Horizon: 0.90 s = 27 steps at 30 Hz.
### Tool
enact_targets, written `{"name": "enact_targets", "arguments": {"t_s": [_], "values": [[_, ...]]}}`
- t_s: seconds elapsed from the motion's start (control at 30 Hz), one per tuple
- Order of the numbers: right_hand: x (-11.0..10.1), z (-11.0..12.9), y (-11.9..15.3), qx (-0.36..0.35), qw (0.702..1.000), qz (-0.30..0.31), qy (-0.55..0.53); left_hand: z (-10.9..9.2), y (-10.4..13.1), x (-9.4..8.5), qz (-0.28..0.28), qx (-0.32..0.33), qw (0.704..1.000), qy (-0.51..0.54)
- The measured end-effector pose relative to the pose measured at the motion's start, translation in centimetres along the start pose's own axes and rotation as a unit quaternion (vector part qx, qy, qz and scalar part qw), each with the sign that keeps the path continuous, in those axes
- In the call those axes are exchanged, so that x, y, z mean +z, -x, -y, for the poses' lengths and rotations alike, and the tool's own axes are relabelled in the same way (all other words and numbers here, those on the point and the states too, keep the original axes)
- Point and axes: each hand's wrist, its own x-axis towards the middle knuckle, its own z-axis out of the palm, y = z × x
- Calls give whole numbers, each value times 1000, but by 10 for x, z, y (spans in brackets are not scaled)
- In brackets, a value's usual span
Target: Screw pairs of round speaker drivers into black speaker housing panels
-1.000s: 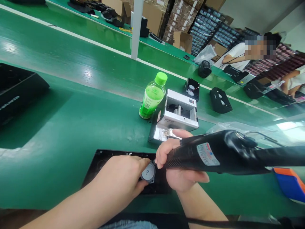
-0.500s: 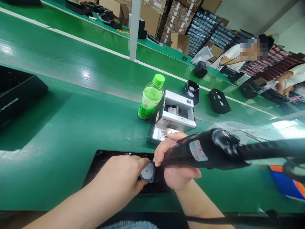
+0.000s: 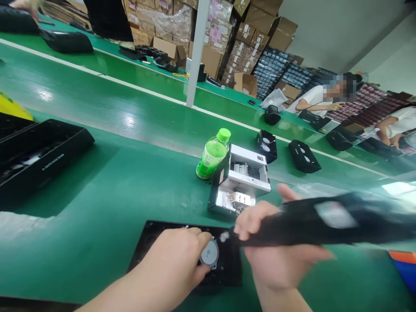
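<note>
A round silver speaker driver [image 3: 209, 253] lies on a black panel [image 3: 229, 268] on the green table. My left hand [image 3: 182, 255] grips the driver's edge between thumb and fingers. My right hand [image 3: 276, 255] is wrapped round a black electric screwdriver [image 3: 299, 223], blurred by motion. Its tip points left, over the panel and just right of the driver. The screw machine [image 3: 242, 177], white and black, stands behind my right hand.
A green-capped bottle [image 3: 212, 156] stands left of the machine. Black speaker housings [image 3: 48, 151] lie at the left, with more [image 3: 303, 156] on the line behind. A blue and orange object [image 3: 404, 268] is at the right edge. People sit across the line.
The view has shifted, so things sit lower and further right. My right hand has drawn the screwdriver back to the right, away from the driver. My left hand keeps its grip.
</note>
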Motion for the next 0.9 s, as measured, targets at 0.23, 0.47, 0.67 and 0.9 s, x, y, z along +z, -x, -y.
{"name": "enact_targets", "arguments": {"t_s": [0.23, 0.47, 0.67, 0.9], "values": [[-8, 28, -57, -147, 984, -61, 86, 5, -1, 7, -5, -6, 1000, 3], [-6, -8, -65, -121, 989, -21, 87, 3, -3, 5, 13, -16, 1000, -2], [-10, -2, -65, -87, 987, -55, 125, 2, -3, 3, 15, -8, 1000, 6], [-17, 6, -45, -48, 995, -50, 72, 3, -2, 5, 7, -14, 1000, 6]]}}
